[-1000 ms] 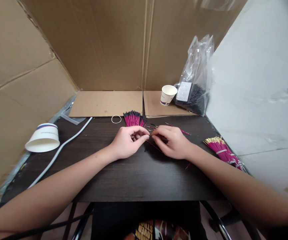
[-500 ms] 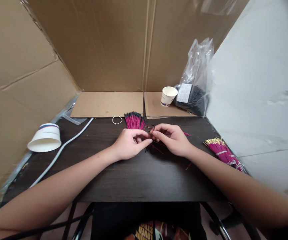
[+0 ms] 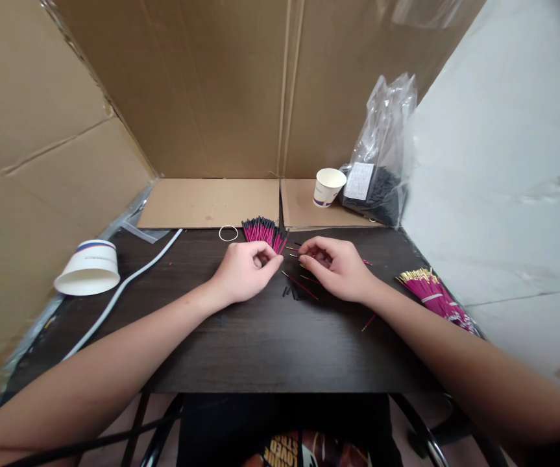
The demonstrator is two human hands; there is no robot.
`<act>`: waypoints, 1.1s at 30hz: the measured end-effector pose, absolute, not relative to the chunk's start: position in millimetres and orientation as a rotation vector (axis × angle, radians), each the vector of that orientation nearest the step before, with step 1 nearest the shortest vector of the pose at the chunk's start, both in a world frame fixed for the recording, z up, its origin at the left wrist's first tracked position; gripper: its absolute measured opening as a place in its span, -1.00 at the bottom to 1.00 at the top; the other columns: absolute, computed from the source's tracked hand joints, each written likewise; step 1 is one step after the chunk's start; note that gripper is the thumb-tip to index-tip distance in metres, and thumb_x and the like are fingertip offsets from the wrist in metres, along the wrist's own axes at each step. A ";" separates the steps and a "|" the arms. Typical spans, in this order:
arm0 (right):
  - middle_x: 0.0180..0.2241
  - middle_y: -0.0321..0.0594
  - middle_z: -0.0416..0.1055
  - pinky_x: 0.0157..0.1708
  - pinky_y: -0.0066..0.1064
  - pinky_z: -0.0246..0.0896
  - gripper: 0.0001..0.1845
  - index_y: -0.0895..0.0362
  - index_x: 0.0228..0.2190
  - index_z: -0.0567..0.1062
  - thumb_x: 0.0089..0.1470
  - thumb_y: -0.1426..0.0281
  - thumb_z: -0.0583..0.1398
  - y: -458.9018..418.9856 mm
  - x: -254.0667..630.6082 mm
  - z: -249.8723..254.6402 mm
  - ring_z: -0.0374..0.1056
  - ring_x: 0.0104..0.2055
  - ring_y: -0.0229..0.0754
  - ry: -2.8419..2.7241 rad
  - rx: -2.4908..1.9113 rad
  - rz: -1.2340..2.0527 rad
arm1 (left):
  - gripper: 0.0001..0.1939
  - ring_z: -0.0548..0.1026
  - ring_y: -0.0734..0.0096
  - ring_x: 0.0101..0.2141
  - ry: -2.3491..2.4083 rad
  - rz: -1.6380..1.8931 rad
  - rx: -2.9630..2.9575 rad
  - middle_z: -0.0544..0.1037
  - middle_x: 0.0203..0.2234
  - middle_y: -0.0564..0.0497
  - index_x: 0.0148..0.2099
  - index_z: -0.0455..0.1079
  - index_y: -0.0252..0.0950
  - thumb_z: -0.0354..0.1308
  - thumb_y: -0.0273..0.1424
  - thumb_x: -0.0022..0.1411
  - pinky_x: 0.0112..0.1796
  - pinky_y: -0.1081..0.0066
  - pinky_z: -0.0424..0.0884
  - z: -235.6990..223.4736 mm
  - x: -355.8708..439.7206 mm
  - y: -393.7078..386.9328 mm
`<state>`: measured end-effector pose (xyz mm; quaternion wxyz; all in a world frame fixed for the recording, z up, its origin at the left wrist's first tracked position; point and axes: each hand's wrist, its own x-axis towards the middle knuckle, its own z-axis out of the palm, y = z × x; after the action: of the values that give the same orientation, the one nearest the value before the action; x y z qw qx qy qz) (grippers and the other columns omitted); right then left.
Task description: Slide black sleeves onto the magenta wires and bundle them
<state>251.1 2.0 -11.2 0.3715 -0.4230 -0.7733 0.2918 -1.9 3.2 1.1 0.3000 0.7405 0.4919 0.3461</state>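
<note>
Reaches both forearms forward over the dark surface (image 3: 260, 357), turning left hand (image 3: 248, 272) and right hand (image 3: 335, 269) inward, fingertips apart. Curls fingers toward thumb on each in a narrow grip; cannot tell whether pinching anything. Rests left hand just before black-tipped pink wires (image 3: 259, 232), right hand beside loose pink wires (image 3: 301, 286).

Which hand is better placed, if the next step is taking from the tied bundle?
Probably right. The tied bundle lies on the right hand's side; the left hand is farther away, near the black-tipped wires.
</note>
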 end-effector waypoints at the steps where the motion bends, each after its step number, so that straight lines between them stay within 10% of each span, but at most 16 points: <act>1: -0.28 -0.15 0.52 -0.25 -0.49 0.22 -0.74 0.24 -0.15 0.60 0.37 0.27 0.27 2.4 253.5 -11.7 0.35 -0.30 -0.36 -2.074 -1.096 0.581 | -0.71 0.32 0.52 -0.55 1.358 0.937 2.010 0.55 -0.56 0.03 -0.34 0.58 -0.30 0.30 -0.21 0.36 -0.41 0.40 0.26 1.8 -4.3 5.9; 33: -0.05 -0.10 0.47 -0.26 -0.40 -0.16 -0.77 0.18 -0.07 0.62 0.47 0.35 0.18 5.3 262.8 -4.5 0.26 -0.20 -0.30 -2.413 -1.536 0.098 | -0.80 0.44 0.38 -0.41 1.792 0.879 2.064 0.57 -0.46 0.00 -0.31 0.48 -0.27 0.29 -0.25 0.30 -0.26 0.28 0.27 -0.4 -20.0 31.1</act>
<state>262.8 5.3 -4.5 0.1393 -0.5316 -0.8348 0.0340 -20.0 31.1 -0.4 0.1347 0.7122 0.6185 0.3034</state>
